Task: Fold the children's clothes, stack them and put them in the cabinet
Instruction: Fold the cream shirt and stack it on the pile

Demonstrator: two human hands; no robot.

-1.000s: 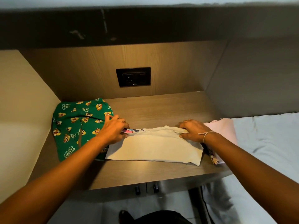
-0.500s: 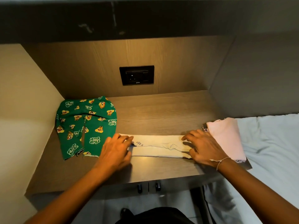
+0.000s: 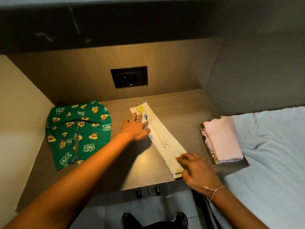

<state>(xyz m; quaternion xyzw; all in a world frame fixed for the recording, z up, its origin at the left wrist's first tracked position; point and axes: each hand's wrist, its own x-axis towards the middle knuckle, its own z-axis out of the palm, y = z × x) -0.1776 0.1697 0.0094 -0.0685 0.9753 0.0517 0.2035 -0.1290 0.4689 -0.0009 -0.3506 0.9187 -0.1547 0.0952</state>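
Note:
A cream shirt [image 3: 160, 138], folded into a narrow strip, lies diagonally on the wooden desk [image 3: 179, 106], its printed end pointing to the back. My left hand [image 3: 136, 128] rests flat on the strip's far end, fingers spread. My right hand [image 3: 196, 169] presses on the near end by the dark hem. Green cartoon-print shorts [image 3: 77, 133] lie flat on the left. A pink folded stack [image 3: 222, 139] sits at the desk's right edge.
A black wall socket [image 3: 129, 76] sits in the back panel. Side walls close the desk on the left and right. A bed with a pale sheet [image 3: 272, 162] adjoins on the right. Drawer handles [image 3: 147, 190] show under the desk's front edge.
The cream strip has been turned from lying crosswise to lying diagonally. My left hand moved toward the back with one end and my right hand came nearer with the other.

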